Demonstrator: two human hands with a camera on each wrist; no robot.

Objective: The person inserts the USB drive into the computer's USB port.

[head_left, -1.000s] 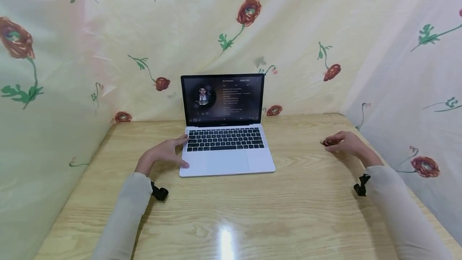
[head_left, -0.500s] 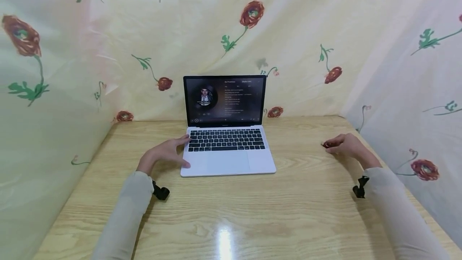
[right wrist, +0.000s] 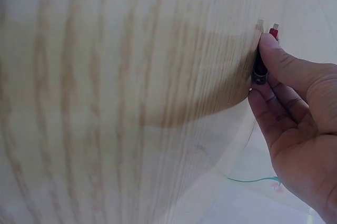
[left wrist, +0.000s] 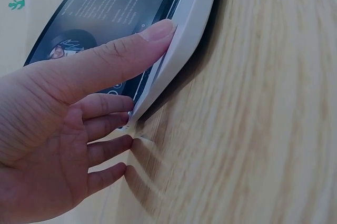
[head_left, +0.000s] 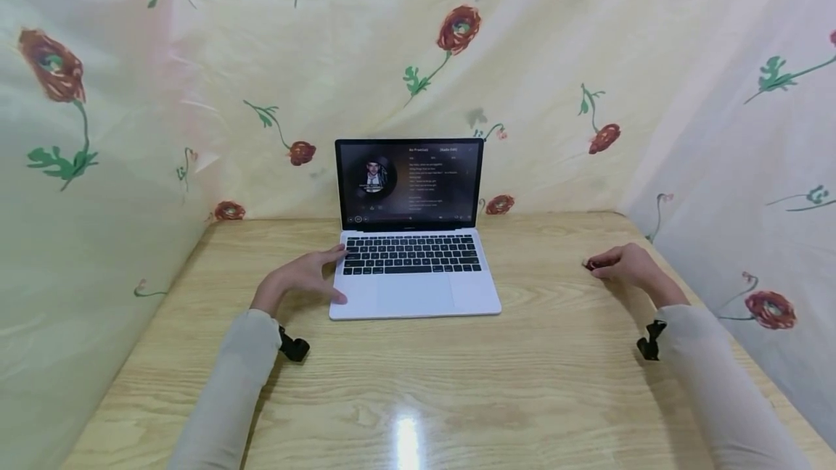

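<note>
An opened silver laptop [head_left: 414, 296] stands on the wooden table, its screen [head_left: 410, 183] showing a music player with lyrics. My left hand [head_left: 305, 274] rests at its left side, fingers spread. In the left wrist view the thumb [left wrist: 121, 58] lies on the laptop's edge, and the other fingertips are right beside it. Off to the right, my right hand [head_left: 627, 265] pinches a small red-and-black piece [right wrist: 259, 71] with a silver, plug-like tip, close over the table. The fingers partly cover it, and I cannot tell exactly what it is.
Pale cloth with printed red flowers [head_left: 459, 29] hangs behind the table [head_left: 522, 383] and along both sides. Black straps with small mounts [head_left: 294, 345] sit at both wrists. A bright light reflection shows on the table near the front.
The scene has slid slightly right and down in the head view. Less of the red-and-black piece shows past the right fingers. Both hands otherwise stay where they were.
</note>
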